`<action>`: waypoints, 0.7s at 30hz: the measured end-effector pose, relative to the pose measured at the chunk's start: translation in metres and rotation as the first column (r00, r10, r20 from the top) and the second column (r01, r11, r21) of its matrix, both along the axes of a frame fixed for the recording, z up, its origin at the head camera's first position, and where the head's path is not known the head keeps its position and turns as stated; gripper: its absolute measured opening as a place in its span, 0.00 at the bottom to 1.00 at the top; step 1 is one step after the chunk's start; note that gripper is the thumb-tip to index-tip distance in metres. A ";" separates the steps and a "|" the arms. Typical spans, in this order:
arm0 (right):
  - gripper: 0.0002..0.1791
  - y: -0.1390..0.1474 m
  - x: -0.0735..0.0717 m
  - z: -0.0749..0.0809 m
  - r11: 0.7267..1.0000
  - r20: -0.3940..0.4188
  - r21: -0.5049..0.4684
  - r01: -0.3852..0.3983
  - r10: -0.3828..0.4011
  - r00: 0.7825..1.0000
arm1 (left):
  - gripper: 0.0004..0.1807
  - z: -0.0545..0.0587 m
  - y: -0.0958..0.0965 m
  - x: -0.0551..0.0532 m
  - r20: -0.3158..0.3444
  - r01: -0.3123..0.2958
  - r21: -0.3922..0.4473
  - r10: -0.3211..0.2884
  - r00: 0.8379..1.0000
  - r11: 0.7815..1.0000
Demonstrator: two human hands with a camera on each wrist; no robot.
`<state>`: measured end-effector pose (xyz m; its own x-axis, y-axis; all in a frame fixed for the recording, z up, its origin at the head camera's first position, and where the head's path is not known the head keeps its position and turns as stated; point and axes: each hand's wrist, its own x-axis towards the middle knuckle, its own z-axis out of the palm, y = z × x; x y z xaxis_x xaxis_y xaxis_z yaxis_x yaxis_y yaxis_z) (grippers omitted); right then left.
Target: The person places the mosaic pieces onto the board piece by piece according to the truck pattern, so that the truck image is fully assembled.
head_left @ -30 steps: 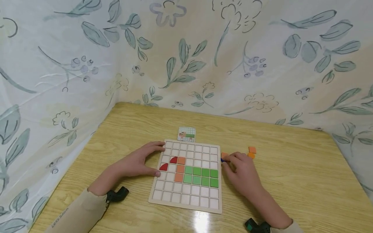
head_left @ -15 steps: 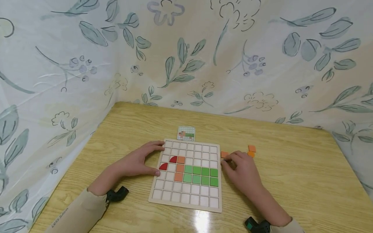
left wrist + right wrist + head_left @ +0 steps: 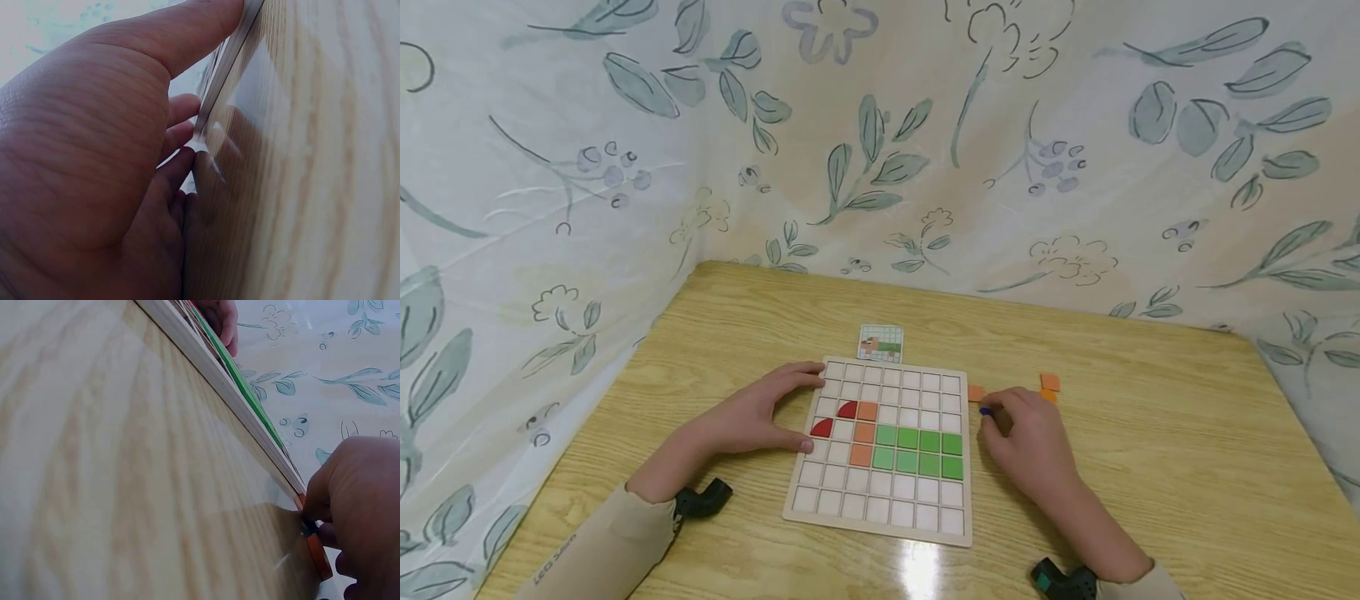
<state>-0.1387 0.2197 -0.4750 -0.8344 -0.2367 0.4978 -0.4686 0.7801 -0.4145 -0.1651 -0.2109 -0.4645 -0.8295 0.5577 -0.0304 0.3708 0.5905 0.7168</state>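
A wooden grid board (image 3: pixel 854 505) lies on the table. In its cells are two dark red quarter-circle tiles (image 3: pixel 822 428), a column of salmon square tiles (image 3: pixel 863 433) and two rows of green square tiles (image 3: pixel 928 442). My left hand (image 3: pixel 752 414) rests at the board's left edge, thumb and fingers spread and touching its side. Just off the right edge, my right hand (image 3: pixel 1030 437) pinches a small blue tile (image 3: pixel 985 411) between thumb and fingers; its full shape is hidden. Beside those fingertips lies an orange square tile (image 3: pixel 976 393), partly covered.
Behind the board stands a small pattern card (image 3: pixel 881 343) with a coloured grid picture. An orange square tile (image 3: pixel 1050 382) and a brighter orange tile (image 3: pixel 1049 396) lie past the right hand. Floral cloth (image 3: pixel 880 150) hangs behind the table (image 3: pixel 1150 417).
My right hand has shifted slightly right, away from the board's edge. The blue tile, hidden half a second ago, shows at its fingertips. The left hand and board keep their places.
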 end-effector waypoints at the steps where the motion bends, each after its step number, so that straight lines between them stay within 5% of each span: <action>1: 0.08 0.000 0.000 0.000 1.000 0.001 0.005 0.007 -0.007 1.000 | 0.52 0.000 0.000 0.000 -0.001 0.000 0.000 0.000 1.000 1.000; 21: 0.07 -0.002 0.000 -0.005 1.000 -0.022 -0.026 -0.003 0.003 1.000 | 0.52 -0.003 -0.001 -0.001 -0.005 0.000 0.000 0.000 1.000 1.000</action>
<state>-0.1387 0.2179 -0.4800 -0.8224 -0.2260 0.5221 -0.4801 0.7680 -0.4238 -0.1660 -0.2117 -0.4680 -0.8296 0.5578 -0.0258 0.3745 0.5901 0.7152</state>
